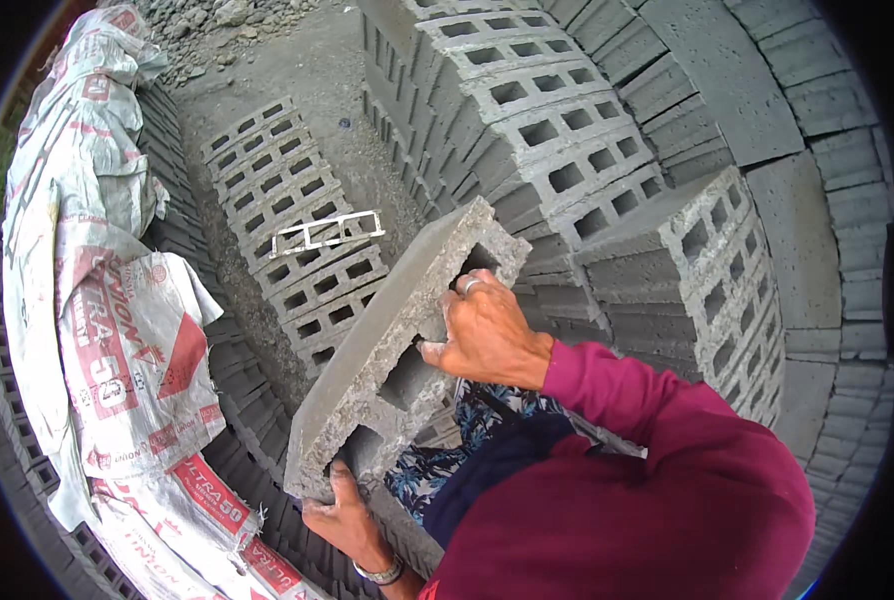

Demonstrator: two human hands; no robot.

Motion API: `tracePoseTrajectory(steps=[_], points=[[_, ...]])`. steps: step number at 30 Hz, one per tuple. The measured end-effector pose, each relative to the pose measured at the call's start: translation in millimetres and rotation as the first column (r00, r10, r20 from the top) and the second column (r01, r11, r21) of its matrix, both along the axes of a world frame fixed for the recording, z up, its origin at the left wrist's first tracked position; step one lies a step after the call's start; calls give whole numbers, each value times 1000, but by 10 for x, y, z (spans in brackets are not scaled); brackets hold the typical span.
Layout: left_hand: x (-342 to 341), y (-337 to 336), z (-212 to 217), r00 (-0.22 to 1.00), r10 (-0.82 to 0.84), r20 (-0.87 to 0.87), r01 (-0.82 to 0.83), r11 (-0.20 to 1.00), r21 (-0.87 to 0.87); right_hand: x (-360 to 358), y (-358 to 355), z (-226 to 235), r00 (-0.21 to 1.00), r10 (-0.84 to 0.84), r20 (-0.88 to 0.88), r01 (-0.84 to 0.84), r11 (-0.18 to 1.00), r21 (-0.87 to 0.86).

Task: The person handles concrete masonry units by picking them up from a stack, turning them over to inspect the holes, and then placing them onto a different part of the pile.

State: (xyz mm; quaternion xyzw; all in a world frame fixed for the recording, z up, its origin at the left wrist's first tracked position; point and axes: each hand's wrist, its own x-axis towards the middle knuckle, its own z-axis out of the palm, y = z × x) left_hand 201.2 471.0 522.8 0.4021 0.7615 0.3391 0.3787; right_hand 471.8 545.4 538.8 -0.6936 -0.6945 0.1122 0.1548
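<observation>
In front of my body I hold up a grey concrete hollow block (367, 310), tilted, with its three holes facing me. My right hand (492, 335) grips its upper end, fingers hooked into the top hole and the thumb at the middle one. At the lower end my left hand (347, 515) has its thumb in the bottom hole; its other fingers are hidden behind the block. Beyond the block, a row of hollow blocks (267, 180) stands on the ground. A pale, open rectangular frame (327, 232) lies across that row.
Stacked hollow blocks (567, 120) rise on the right, with another stack (707, 260) beside my right arm. Along the left, white and red cement sacks (117, 300) cover a long block stack. Gravel (207, 25) is heaped at the far end of the ground strip (307, 60).
</observation>
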Motion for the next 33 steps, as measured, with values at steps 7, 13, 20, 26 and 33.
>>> tracePoseTrajectory(steps=[7, 13, 20, 26, 33], points=[[1423, 440, 758, 913, -379, 147, 349, 916, 196, 1604, 25, 1434, 976, -140, 164, 123, 986, 111], [2764, 702, 972, 806, -587, 72, 563, 799, 212, 2992, -200, 1777, 911, -353, 214, 321, 932, 168], [3898, 711, 830, 681, -732, 11, 722, 673, 162, 4157, -696, 1451, 843, -520, 138, 523, 852, 22], [4193, 650, 853, 592, -790, -160, 805, 573, 153, 4535, -820, 1193, 828, -553, 94, 558, 829, -40], [3824, 854, 783, 430, -880, 202, 865, 466, 187, 4497, -830, 1005, 786, -603, 135, 616, 781, -99]])
